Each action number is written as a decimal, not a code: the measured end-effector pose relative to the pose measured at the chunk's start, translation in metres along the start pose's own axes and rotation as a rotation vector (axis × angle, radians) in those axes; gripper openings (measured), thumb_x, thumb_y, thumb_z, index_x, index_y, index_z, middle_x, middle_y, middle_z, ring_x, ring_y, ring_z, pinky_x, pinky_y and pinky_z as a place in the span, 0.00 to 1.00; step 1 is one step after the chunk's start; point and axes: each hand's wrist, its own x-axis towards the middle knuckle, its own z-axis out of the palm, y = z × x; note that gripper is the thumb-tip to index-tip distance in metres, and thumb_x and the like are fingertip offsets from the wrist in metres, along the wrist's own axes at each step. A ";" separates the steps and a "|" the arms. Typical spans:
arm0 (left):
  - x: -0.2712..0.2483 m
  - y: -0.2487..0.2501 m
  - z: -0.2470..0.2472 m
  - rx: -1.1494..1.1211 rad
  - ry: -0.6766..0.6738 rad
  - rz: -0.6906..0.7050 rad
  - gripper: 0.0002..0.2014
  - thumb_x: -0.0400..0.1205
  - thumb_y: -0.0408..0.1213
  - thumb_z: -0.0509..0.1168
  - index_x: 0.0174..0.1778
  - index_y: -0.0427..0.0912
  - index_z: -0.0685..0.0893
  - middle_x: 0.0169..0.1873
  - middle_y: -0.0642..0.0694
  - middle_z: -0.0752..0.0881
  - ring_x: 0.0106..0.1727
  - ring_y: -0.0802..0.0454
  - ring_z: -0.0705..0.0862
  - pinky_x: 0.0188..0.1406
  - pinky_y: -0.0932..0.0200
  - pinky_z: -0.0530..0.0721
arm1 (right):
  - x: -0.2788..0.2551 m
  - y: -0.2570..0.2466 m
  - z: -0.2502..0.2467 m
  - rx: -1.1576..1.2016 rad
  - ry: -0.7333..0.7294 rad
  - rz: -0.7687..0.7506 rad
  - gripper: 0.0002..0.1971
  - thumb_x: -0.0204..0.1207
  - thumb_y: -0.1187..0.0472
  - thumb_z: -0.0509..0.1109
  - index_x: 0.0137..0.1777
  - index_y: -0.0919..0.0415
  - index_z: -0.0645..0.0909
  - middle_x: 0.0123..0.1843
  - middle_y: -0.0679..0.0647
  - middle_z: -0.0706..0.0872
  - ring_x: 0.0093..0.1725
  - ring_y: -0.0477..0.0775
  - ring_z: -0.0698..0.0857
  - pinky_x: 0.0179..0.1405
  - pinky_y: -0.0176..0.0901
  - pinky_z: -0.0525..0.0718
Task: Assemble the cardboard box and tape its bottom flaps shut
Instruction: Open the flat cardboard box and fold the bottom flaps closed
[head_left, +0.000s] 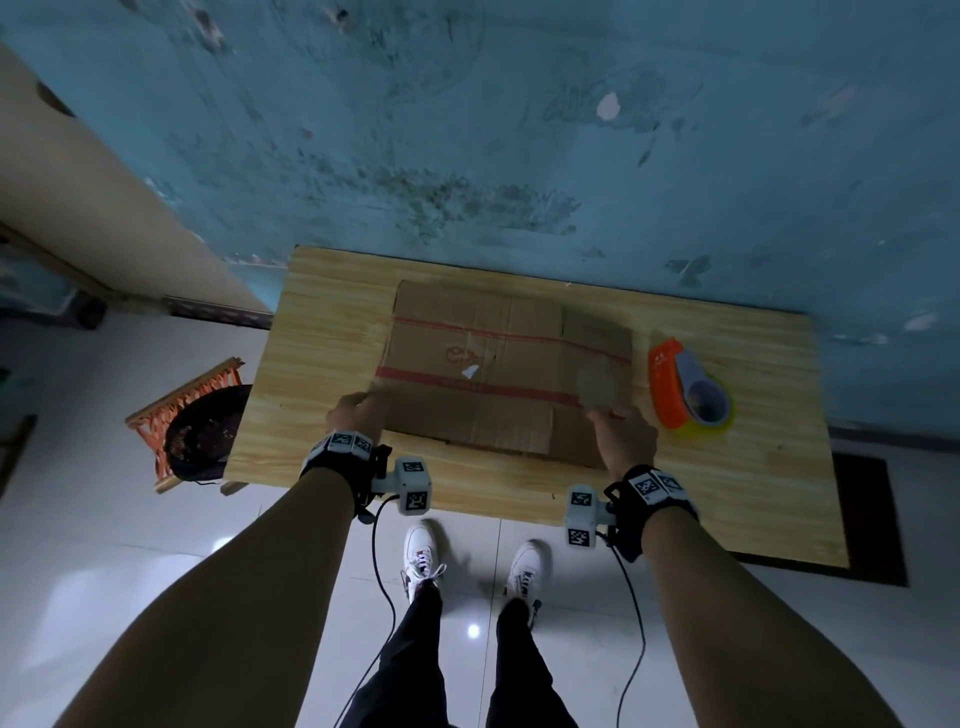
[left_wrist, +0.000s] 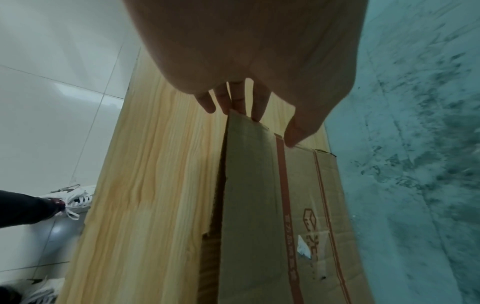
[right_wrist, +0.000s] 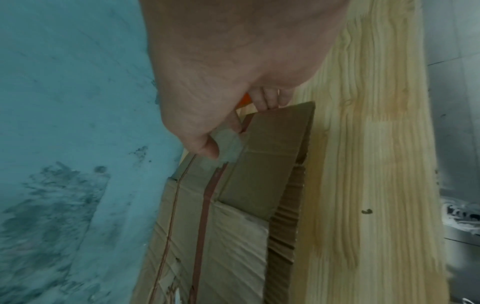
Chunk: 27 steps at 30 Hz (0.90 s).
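Note:
A flattened cardboard box (head_left: 488, 364) with red stripes lies on the wooden table (head_left: 322, 364). My left hand (head_left: 358, 413) is at its near left corner. In the left wrist view the box (left_wrist: 259, 205) is slightly raised off the wood, and the left hand (left_wrist: 275, 131) has its fingers behind that corner and its thumb on the top face. My right hand (head_left: 618, 421) holds the right edge. The right wrist view shows the box (right_wrist: 233, 205) with the right hand (right_wrist: 239, 127) pinching it, thumb on an old tape patch. An orange tape dispenser (head_left: 685, 384) lies just right of the box.
The table stands against a blue wall (head_left: 519, 130). A woven orange stool (head_left: 197, 431) holding a dark object stands at the table's left end. A dark mat (head_left: 872, 519) lies on the tiled floor on the right. My white shoes (head_left: 421, 561) are below the table's near edge.

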 end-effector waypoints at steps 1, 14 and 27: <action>-0.005 0.004 -0.003 -0.041 0.026 0.006 0.31 0.78 0.58 0.66 0.72 0.43 0.82 0.65 0.38 0.85 0.53 0.37 0.85 0.45 0.45 0.85 | -0.003 -0.005 -0.004 0.000 0.036 -0.031 0.30 0.76 0.37 0.72 0.74 0.53 0.84 0.72 0.66 0.82 0.66 0.71 0.84 0.55 0.56 0.86; -0.047 0.104 -0.024 -0.365 0.003 0.364 0.21 0.71 0.64 0.70 0.46 0.50 0.85 0.48 0.44 0.88 0.55 0.38 0.87 0.61 0.28 0.85 | -0.055 -0.106 -0.076 0.281 -0.058 -0.225 0.26 0.86 0.40 0.57 0.61 0.60 0.87 0.58 0.67 0.91 0.57 0.69 0.90 0.56 0.64 0.87; -0.074 0.141 -0.020 0.162 -0.054 0.536 0.19 0.83 0.38 0.72 0.70 0.41 0.82 0.60 0.44 0.90 0.61 0.43 0.87 0.60 0.47 0.87 | -0.078 -0.105 -0.086 0.139 -0.070 -0.160 0.42 0.77 0.30 0.67 0.74 0.69 0.81 0.65 0.65 0.87 0.61 0.70 0.87 0.66 0.64 0.87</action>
